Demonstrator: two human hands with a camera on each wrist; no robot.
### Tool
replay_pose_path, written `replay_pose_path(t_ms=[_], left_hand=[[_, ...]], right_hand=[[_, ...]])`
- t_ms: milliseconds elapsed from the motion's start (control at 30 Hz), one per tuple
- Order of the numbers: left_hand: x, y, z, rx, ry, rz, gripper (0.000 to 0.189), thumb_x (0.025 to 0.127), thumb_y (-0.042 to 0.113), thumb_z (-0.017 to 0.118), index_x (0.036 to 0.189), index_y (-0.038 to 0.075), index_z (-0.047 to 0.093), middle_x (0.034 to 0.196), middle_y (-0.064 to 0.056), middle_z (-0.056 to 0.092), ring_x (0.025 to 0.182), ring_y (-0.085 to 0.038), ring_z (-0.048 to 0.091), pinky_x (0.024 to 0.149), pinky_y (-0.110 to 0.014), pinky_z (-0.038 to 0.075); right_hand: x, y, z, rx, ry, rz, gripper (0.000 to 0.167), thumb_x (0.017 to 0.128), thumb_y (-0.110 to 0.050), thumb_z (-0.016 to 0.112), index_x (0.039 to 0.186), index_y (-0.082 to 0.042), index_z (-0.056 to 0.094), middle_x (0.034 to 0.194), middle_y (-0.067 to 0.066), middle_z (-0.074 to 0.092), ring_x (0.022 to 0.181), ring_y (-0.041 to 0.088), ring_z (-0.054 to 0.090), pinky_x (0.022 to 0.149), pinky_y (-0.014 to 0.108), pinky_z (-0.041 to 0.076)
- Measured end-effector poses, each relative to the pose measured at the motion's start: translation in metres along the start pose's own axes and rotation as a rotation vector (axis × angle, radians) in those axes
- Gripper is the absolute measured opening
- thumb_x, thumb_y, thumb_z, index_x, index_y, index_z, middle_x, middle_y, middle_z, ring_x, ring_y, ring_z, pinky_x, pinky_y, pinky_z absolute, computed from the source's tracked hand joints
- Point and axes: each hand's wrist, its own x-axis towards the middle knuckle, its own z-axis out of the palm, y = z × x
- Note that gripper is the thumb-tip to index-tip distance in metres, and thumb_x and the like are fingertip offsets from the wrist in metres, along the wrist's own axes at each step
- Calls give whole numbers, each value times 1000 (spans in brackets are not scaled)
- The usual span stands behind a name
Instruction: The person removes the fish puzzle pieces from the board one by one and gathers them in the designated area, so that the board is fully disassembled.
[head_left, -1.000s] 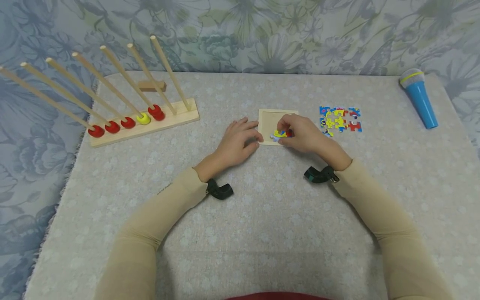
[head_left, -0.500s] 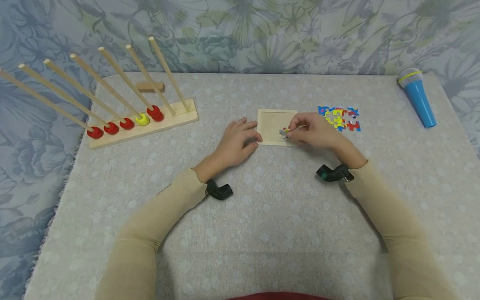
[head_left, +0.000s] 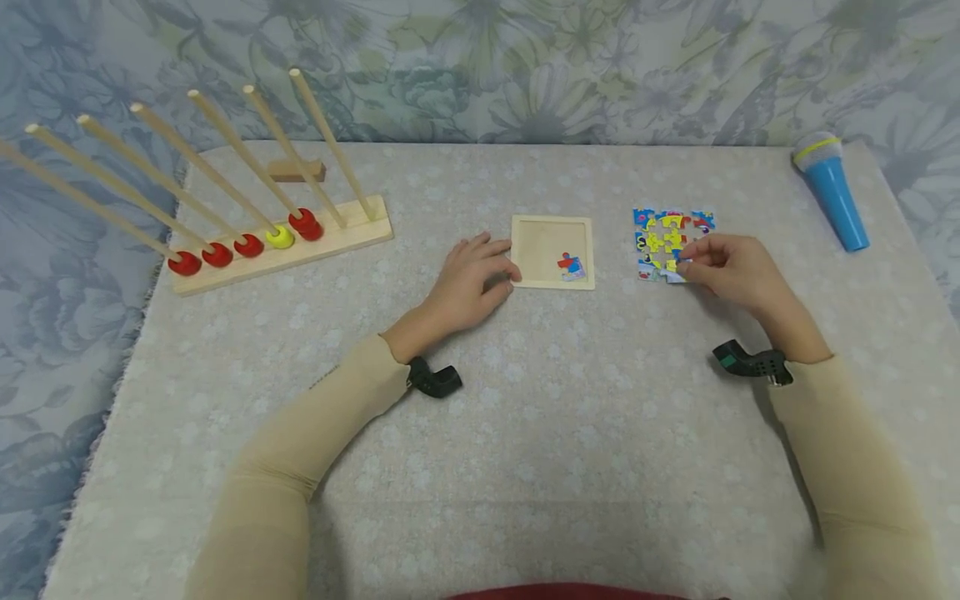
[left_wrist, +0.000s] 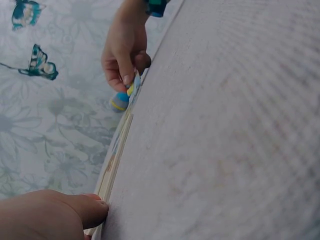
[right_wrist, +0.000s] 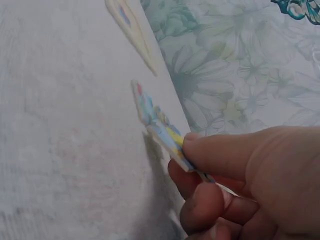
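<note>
My left hand (head_left: 468,287) rests at the left edge of a shallow square wooden tray (head_left: 552,219), fingers loosely spread and touching its rim. One red and blue puzzle piece (head_left: 572,267) lies in the tray's lower right corner. To the right, a group of joined colourful puzzle pieces (head_left: 654,242) lies on the cloth. My right hand (head_left: 738,271) is at its lower right, pinching a puzzle piece (right_wrist: 172,145) between thumb and fingers. In the right wrist view that piece is tilted beside the others; whether it is linked to them I cannot tell.
A wooden peg stand (head_left: 285,250) with red and yellow beads is at the left. Behind it lies a small wooden block (head_left: 297,172). A blue toy microphone (head_left: 834,196) lies at the far right. A floral wall (head_left: 480,75) borders the table's back edge.
My right hand has lifted a piece out of the tray and moved right to the joined pieces. A red and blue piece now shows in the tray. My left hand stays put.
</note>
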Motion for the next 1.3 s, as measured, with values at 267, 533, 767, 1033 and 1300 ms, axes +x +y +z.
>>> replay_pose_path(t_ms=[267,533,767,1033,1300], left_hand=[[-1,0,0,-8,11,-2,14,97,14,64,107,13,74,155,-14,51,154,-41,30,126,-62,14],[-1,-1,1,-6,15,5,15,97,14,64,107,14,75,155,-14,51,154,-41,30,126,-62,14],[-1,1,-1,-16,17,8,15,97,13,64,106,13,75,154,-15,51,154,-42,30,126,-63,14],[-1,1,-1,-20,21,21,16,96,13,63,106,12,74,153,-16,53,153,-43,31,125,-65,15],[1,0,0,-14,22,20,15,96,13,63,106,12,74,153,-15,53,153,-43,31,125,-64,15]], right_hand=[[4,7,-5,-9,-12,82,31,97,-24,68,116,1,66,71,-21,59,63,3,51,56,22,46],[4,7,-1,-1,-2,61,31,95,-20,70,116,4,67,68,-24,59,60,0,51,54,21,46],[5,6,2,-9,23,55,30,96,-22,70,113,3,67,67,-26,57,60,-1,51,54,20,46],[6,8,-1,5,-16,84,34,96,-25,70,117,2,67,70,-22,59,62,1,51,56,22,46],[3,6,2,-103,63,53,30,94,-26,72,108,0,68,80,-4,61,72,9,51,58,23,42]])
